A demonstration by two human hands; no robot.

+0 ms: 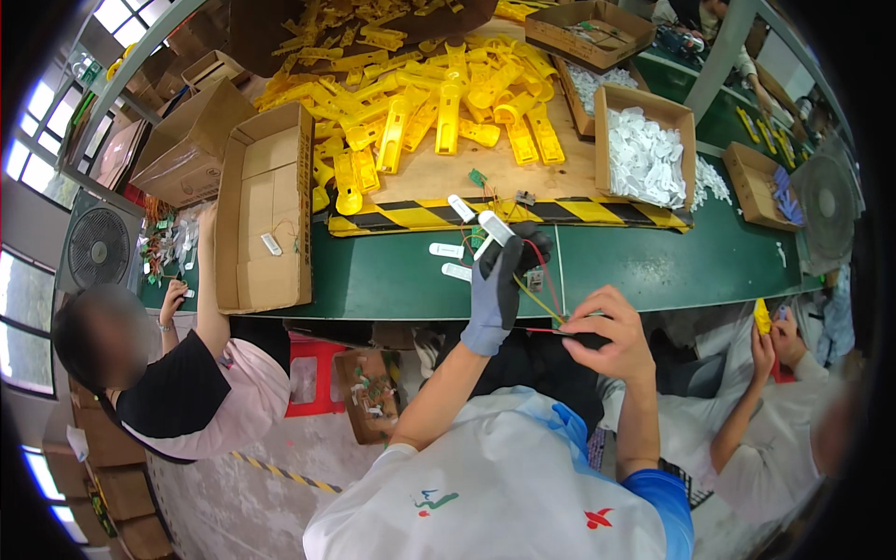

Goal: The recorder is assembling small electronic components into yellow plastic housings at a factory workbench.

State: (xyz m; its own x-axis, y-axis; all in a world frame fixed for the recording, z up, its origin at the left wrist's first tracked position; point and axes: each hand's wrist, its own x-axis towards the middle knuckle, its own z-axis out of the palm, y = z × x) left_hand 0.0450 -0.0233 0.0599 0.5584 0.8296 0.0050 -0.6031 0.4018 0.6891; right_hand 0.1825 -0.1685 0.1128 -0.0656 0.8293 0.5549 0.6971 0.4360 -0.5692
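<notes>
Take the green table (653, 266) as your landmark. On its far side a wooden board carries a heap of yellow plastic housings (439, 103), edged toward you by a black-and-yellow striped strip (597, 213). Right of the heap, an open cardboard box of white parts (644, 154) sits on the board. At the table's left end lies a flat, open cardboard box (266, 210), and a person in a black and pink top (196, 392) reaches an arm up beside it. At the right end another person holds a yellow piece (763, 315). Two loose white pieces (448, 261) lie on the green surface just left of your gloved hand.

Your left hand (499, 280), in a grey and black glove, is closed around a white plastic part (495, 229) held up over the table's near edge. Red and yellow wires (541, 280) run from that part down to your bare right hand (607, 336), whose fingers are pinched tight on the wire ends just in front of the table edge.
</notes>
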